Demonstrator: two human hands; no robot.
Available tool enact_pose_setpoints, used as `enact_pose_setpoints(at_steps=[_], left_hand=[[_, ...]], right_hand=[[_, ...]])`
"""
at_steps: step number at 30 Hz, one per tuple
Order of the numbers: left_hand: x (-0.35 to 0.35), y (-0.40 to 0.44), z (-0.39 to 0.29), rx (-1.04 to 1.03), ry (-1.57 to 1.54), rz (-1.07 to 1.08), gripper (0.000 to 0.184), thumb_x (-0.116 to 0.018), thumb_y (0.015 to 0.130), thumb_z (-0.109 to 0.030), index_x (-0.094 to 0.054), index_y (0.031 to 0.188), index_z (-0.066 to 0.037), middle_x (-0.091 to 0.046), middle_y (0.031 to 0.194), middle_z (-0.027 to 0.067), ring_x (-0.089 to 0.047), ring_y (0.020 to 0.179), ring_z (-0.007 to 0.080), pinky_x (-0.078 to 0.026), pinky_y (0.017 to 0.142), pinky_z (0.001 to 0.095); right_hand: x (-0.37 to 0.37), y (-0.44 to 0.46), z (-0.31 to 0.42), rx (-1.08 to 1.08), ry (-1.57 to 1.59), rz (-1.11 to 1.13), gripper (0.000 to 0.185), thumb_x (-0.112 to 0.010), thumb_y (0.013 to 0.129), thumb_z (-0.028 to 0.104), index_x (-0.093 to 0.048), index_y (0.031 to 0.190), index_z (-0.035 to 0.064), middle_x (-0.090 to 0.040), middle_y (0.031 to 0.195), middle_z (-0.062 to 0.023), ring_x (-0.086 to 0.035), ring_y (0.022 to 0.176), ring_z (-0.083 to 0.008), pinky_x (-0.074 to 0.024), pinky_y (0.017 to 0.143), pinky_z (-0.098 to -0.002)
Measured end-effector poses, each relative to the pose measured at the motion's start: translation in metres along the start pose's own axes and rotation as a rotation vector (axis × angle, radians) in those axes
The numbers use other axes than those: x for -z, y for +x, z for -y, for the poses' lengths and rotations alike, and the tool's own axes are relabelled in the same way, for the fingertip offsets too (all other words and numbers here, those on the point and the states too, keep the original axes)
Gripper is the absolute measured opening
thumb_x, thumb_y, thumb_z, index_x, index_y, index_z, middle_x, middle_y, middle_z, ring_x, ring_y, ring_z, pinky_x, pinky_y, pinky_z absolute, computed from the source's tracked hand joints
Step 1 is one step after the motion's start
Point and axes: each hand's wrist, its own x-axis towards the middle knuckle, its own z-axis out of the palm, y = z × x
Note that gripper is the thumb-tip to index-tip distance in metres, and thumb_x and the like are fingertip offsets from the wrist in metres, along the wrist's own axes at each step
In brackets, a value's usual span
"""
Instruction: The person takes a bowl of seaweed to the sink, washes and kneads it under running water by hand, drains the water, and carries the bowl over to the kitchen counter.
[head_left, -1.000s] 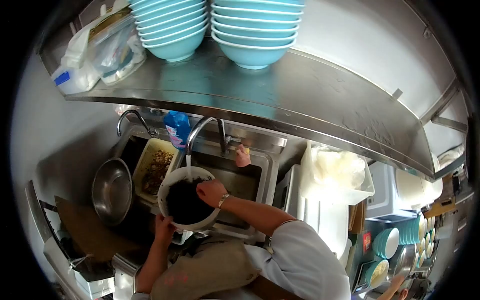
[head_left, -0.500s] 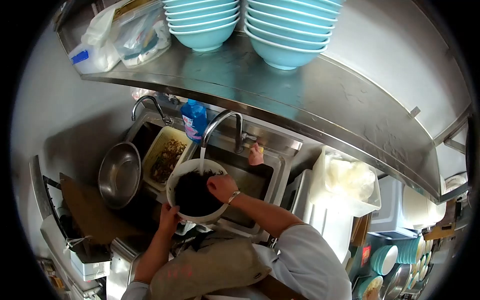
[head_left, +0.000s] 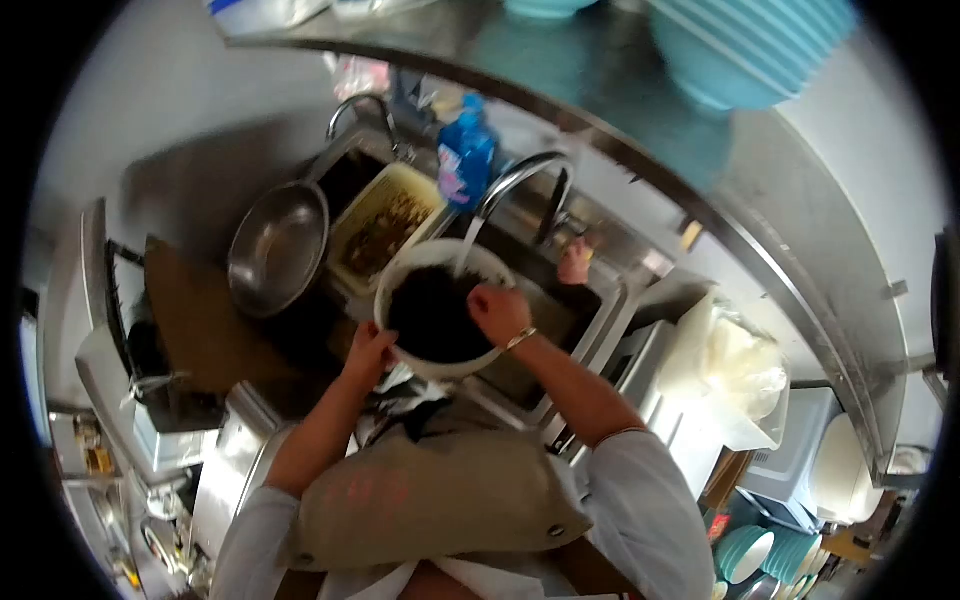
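Over a steel sink (head_left: 612,318), the left hand (head_left: 372,348) grips a round white tub (head_left: 448,370); the right hand (head_left: 498,312), bunched, works dark contents (head_left: 430,320) under running water (head_left: 467,245). Stirring calls for steady support.

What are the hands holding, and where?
The left hand holds the round white tub by its near left rim. The right hand is at the loose black stuff inside; whether it grips any cannot be told.
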Motion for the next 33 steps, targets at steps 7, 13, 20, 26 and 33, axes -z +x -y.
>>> enact_pose_setpoints(at_steps=[7, 13, 20, 26, 33], left_hand=[[-0.013, -0.012, -0.018, 0.021, 0.073, -0.025, 0.036, -0.061, 0.075, -0.017, -0.038, 0.101, -0.004, -0.047, 0.076, 0.0087, -0.048, 0.057, 0.015, -0.038, 0.047, 0.0277], [-0.012, -0.009, -0.015, 0.016, 0.054, -0.023, 0.037, -0.062, 0.075, -0.016, -0.038, 0.101, -0.004, -0.047, 0.077, 0.0081, -0.048, 0.057, 0.0149, -0.04, 0.048, 0.0283], [-0.021, -0.016, -0.024, 0.039, 0.036, -0.036, 0.038, -0.062, 0.074, -0.016, -0.038, 0.102, -0.004, -0.046, 0.083, 0.0079, -0.05, 0.065, 0.0154, -0.043, 0.053, 0.0291], [-0.015, -0.01, -0.021, 0.064, 0.106, -0.036, 0.038, -0.062, 0.074, -0.018, -0.039, 0.102, -0.006, -0.043, 0.085, 0.0064, -0.046, 0.067, 0.0163, -0.042, 0.057, 0.031], [-0.018, -0.011, -0.023, 0.065, 0.088, -0.03, 0.037, -0.062, 0.075, -0.017, -0.039, 0.101, -0.007, -0.042, 0.086, 0.0066, -0.047, 0.069, 0.0164, -0.043, 0.059, 0.0317]], right_hand=[[0.002, -0.001, 0.003, 0.03, 0.036, -0.073, 0.007, -0.056, 0.077, 0.018, -0.06, 0.076, 0.0124, -0.06, 0.068, -0.005, -0.057, 0.061, -0.0249, -0.0439, 0.067, -0.0398], [0.003, 0.0, 0.004, -0.022, 0.054, -0.013, 0.007, -0.056, 0.078, 0.018, -0.059, 0.077, 0.0119, -0.059, 0.069, -0.0045, -0.056, 0.065, -0.0248, -0.043, 0.069, -0.0399], [0.001, 0.001, 0.002, -0.031, 0.033, -0.016, 0.008, -0.056, 0.078, 0.018, -0.059, 0.076, 0.0113, -0.06, 0.069, -0.0049, -0.057, 0.065, -0.0247, -0.043, 0.071, -0.0398], [0.004, 0.002, 0.003, -0.042, 0.03, 0.027, 0.009, -0.054, 0.079, 0.019, -0.06, 0.078, 0.0117, -0.061, 0.072, -0.0053, -0.057, 0.067, -0.025, -0.0423, 0.075, -0.0403], [0.001, 0.003, -0.002, -0.061, 0.042, 0.039, 0.01, -0.054, 0.08, 0.019, -0.061, 0.079, 0.012, -0.061, 0.072, -0.0057, -0.057, 0.067, -0.0252, -0.0418, 0.077, -0.0399]])
